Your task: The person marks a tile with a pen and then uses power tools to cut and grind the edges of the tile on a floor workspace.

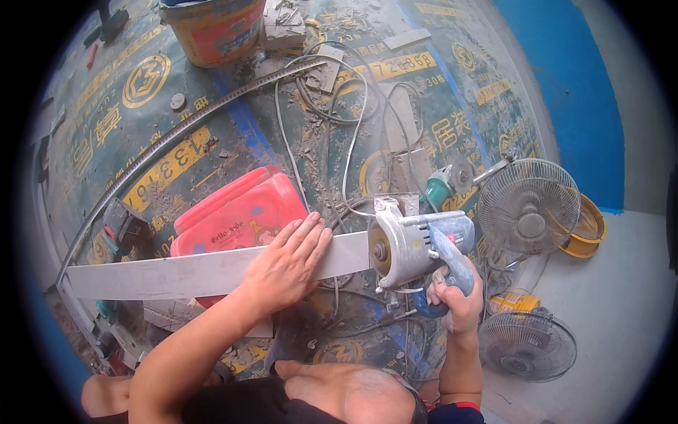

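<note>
A long, narrow white tile strip (191,274) lies across a red plastic stool (236,215), its left end reaching past the stool. My left hand (289,258) rests flat on the strip's right part, fingers stretched out over its far edge. My right hand (455,293) is wrapped around the blue rear handle of a dusty circular saw (409,244). The saw's guard and round blade flange sit at the strip's right end; whether the blade touches the strip is hidden.
Behind the saw lies a green angle grinder (441,185). Two fans (530,205) stand at the right, near a yellow round container (590,226). Cables (346,169) coil across the dusty printed floor covering. A long metal strip (191,120) curves at left; a bucket (212,35) stands at the back.
</note>
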Demonstrator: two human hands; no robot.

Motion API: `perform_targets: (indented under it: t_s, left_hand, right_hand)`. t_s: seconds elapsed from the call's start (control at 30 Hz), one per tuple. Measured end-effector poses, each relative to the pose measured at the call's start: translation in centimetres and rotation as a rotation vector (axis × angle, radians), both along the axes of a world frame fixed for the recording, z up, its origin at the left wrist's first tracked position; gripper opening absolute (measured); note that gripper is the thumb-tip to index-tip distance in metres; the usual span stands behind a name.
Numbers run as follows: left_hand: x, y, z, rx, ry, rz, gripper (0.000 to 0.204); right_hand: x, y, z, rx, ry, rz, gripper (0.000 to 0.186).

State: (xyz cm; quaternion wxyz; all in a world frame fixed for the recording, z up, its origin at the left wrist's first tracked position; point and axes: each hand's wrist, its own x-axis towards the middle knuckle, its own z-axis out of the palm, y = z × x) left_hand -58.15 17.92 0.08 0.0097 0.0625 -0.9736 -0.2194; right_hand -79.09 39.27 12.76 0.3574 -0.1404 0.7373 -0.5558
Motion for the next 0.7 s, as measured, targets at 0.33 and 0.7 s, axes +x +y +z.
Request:
perform_targets:
  t_s: [0.33,0.7]
  left_hand:
    - [0.01,0.02,0.02,-0.003,0.004,0.001,0.095]
    - [0.08,0.03,-0.05,0.005,-0.008,-0.003,0.096]
  right_hand:
    - [0.15,-0.18,0.26,0.014,-0.003,-0.006,0.029]
    - [0.23,-0.15,0.57,0.03,-0.024,-0.005,0.029]
